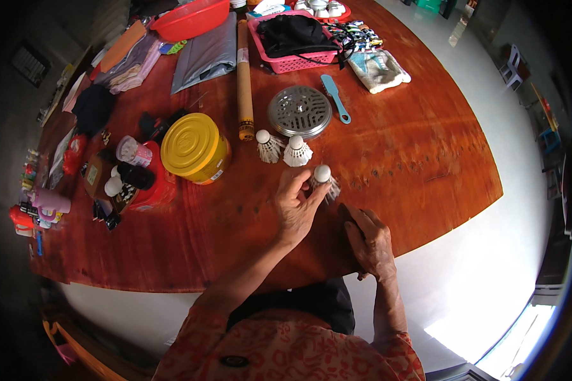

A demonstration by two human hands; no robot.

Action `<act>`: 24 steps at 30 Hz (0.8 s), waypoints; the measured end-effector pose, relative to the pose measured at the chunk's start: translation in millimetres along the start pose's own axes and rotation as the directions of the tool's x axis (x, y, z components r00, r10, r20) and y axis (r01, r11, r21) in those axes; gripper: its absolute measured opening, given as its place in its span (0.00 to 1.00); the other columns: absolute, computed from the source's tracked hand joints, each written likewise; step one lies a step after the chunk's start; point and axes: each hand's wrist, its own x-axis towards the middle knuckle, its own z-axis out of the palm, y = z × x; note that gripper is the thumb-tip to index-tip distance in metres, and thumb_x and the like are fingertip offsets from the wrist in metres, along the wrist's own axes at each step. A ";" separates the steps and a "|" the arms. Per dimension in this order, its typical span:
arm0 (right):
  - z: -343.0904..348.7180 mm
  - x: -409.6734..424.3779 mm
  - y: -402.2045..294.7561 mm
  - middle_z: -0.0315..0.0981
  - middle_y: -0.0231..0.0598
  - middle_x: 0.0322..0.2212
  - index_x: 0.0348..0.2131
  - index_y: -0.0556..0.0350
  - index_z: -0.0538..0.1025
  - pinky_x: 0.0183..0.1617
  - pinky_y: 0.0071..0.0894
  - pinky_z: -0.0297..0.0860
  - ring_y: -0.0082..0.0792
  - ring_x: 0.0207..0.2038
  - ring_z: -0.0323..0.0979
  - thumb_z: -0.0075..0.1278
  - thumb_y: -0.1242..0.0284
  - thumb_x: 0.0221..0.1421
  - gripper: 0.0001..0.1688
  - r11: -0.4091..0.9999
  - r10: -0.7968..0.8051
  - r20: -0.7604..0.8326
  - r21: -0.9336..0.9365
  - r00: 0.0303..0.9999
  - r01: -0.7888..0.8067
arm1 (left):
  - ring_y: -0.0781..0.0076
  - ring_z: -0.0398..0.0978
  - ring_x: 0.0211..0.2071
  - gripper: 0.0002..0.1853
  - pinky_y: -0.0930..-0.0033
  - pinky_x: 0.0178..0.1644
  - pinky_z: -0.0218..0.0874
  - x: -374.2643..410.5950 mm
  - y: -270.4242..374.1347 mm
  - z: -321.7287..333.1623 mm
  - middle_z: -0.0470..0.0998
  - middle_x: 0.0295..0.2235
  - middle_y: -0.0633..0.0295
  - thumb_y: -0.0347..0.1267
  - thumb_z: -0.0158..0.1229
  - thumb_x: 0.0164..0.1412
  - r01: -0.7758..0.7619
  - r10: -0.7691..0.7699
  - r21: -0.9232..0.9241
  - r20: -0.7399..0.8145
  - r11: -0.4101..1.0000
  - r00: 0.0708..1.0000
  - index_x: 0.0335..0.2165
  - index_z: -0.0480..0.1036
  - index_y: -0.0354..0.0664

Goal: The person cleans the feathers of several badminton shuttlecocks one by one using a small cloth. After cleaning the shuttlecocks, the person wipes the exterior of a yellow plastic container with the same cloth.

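Note:
My left hand (295, 209) has its thumb and fingers around a white feather shuttlecock (322, 174), cork end up, just above or on the wooden table. Two more shuttlecocks, a left one (269, 147) and a right one (297, 151), stand cork up beyond it. At the table's near edge rests my right hand (372, 240), fingers loosely curled; its palm side is hidden, and I see nothing in it. Behind the standing shuttlecocks lies a round metal holder with a slotted lid (300, 110). A long cardboard tube (244, 85) reaches away to its left.
Left of the shuttlecocks is a yellow lidded tub (193, 147), beside a red container (155, 190) with small items. A blue-handled brush (336, 97) lies right of the metal holder. Farther back are a pink basket (295, 63), a folded cloth (379, 71) and a red basin (190, 21).

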 end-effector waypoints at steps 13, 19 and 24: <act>12.8 63.7 29.5 0.75 0.44 0.37 0.56 0.42 0.70 0.38 0.48 0.73 0.50 0.37 0.77 0.52 0.69 0.56 0.27 0.947 0.156 0.122 -0.300 0.980 -0.113 | 0.73 0.69 0.31 0.24 0.72 0.33 0.64 30.2 -26.3 52.1 0.70 0.35 0.62 0.25 0.66 0.54 -0.044 0.059 0.139 -0.100 0.989 0.993 0.51 0.71 0.37; 23.4 80.2 35.6 0.76 0.43 0.34 0.54 0.41 0.72 0.34 0.48 0.75 0.49 0.31 0.78 0.53 0.68 0.54 0.26 0.932 0.109 0.088 -0.356 0.990 -0.071 | 0.78 0.69 0.37 0.14 0.78 0.39 0.63 5.9 -32.1 34.4 0.70 0.40 0.63 0.22 0.58 0.61 0.144 -0.149 0.127 0.027 0.981 0.989 0.46 0.68 0.37; 31.8 95.1 35.6 0.76 0.43 0.32 0.52 0.41 0.72 0.33 0.48 0.74 0.49 0.31 0.78 0.52 0.67 0.55 0.24 0.922 0.126 0.089 -0.377 0.988 -0.084 | 0.56 0.71 0.46 0.18 0.63 0.51 0.63 21.3 -24.5 35.3 0.71 0.46 0.50 0.21 0.55 0.60 0.016 -0.030 0.155 0.089 0.988 0.996 0.50 0.67 0.35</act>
